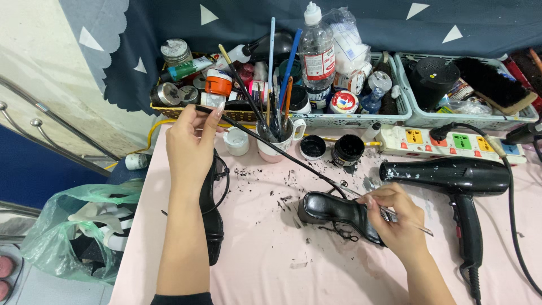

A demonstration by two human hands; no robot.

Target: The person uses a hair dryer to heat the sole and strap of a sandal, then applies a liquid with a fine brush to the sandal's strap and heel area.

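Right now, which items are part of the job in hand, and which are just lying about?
In use:
- left hand pinching the long thin black strap
- right hand on the black heeled sandal, holding a slim brush

Lying about:
- black hair dryer
- white power strip
- second black sandal
- pink cup of brushes
- clear plastic bottle

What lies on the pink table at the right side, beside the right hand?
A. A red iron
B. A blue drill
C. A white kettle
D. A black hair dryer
D: a black hair dryer lies on the pink table just right of the right hand, with its cord running off the near edge, below the white power strip.
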